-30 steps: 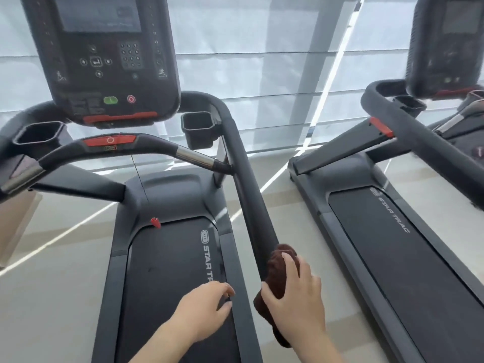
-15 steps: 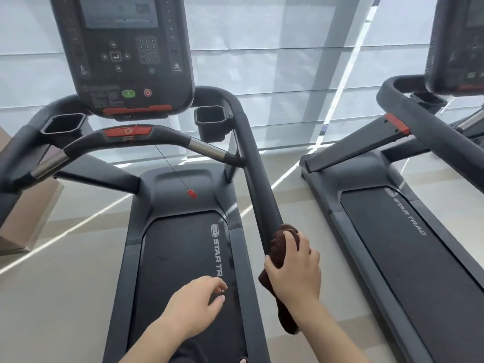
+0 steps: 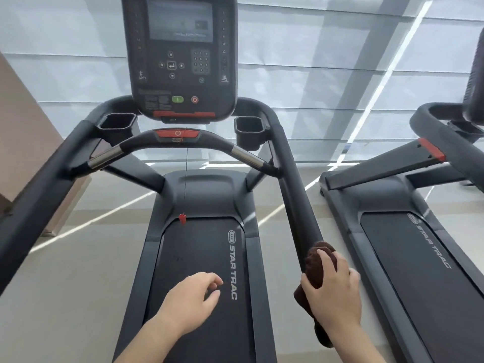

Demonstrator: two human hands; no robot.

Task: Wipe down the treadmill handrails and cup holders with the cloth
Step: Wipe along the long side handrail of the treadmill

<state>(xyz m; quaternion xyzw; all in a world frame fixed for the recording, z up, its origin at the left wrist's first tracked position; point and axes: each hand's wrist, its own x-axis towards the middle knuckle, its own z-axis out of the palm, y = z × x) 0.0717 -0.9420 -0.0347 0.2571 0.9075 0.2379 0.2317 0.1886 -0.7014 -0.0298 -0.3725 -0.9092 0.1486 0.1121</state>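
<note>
My right hand (image 3: pixel 334 294) grips a dark brown cloth (image 3: pixel 315 263) wrapped over the near end of the treadmill's black right handrail (image 3: pixel 293 184). Part of the cloth hangs below my palm. My left hand (image 3: pixel 192 301) hovers over the belt with fingers loosely curled and nothing in it. The left handrail (image 3: pixel 44 184) runs along the left side. Two black cup holders, left (image 3: pixel 116 123) and right (image 3: pixel 248 125), flank the console (image 3: pixel 180 56). A curved front bar (image 3: pixel 180 142) with a red stop button crosses between the rails.
A red safety clip (image 3: pixel 182 218) dangles on a cord over the belt (image 3: pixel 201 284). A second treadmill (image 3: pixel 408 244) stands close on the right. A beige block (image 3: pixel 26 153) sits at the left. White blinds fill the background.
The view has swung right and up, centring the console. My right hand stays on the cloth at the rail's end. The left hand has kept its place over the belt.
</note>
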